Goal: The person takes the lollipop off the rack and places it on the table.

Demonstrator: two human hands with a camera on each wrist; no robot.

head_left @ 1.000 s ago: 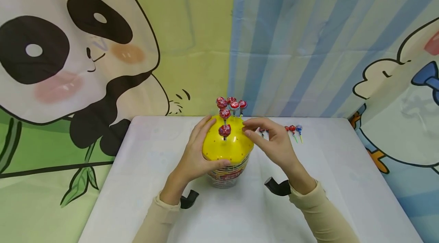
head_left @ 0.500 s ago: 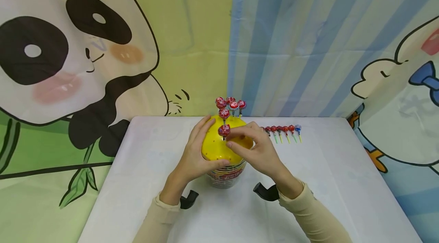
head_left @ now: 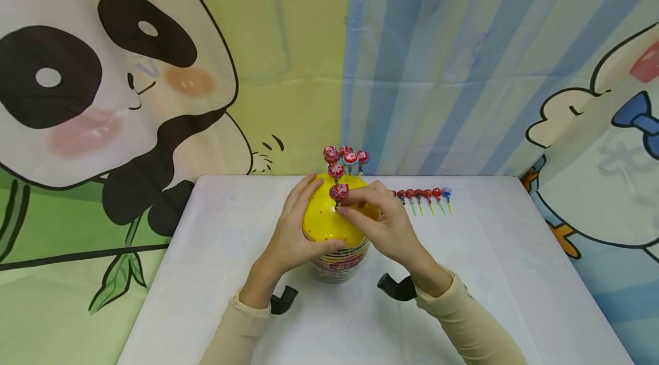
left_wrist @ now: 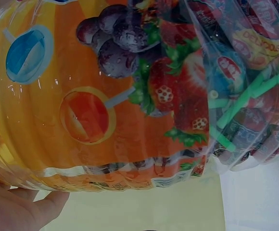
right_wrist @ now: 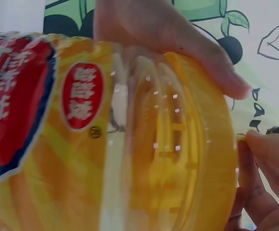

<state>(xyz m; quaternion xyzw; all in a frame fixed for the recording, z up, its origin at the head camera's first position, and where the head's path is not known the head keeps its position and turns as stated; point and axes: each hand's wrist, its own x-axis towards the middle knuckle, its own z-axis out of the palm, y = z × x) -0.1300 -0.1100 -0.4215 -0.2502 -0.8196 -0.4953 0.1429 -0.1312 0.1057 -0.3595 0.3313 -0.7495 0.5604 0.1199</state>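
Note:
A clear plastic jar (head_left: 337, 270) with a yellow domed lid (head_left: 324, 222) stands on the table. My left hand (head_left: 288, 242) grips the lid's left side, thumb along the front edge, other fingers at the back. Several red-wrapped lollipops (head_left: 336, 170) stand upright in holes in the lid. The front lollipop (head_left: 338, 191) is pinched low on its stick by my right hand (head_left: 386, 227); the stick's lower end is hard to make out. In the right wrist view, fingertips (right_wrist: 255, 139) pinch close to the lid's top. Wrapped sweets with green sticks (left_wrist: 252, 89) fill the jar's bottom.
To the right of the jar, a row of lollipops (head_left: 419, 193), mostly red with a blue one at the end, lies on the white table (head_left: 231, 205). Behind the table's back edge hangs a cartoon-printed cloth (head_left: 293, 67).
My right hand has moved left from the lid's right edge and now pinches the front lollipop. That lollipop has shifted slightly up and right. My left hand stays on the lid.

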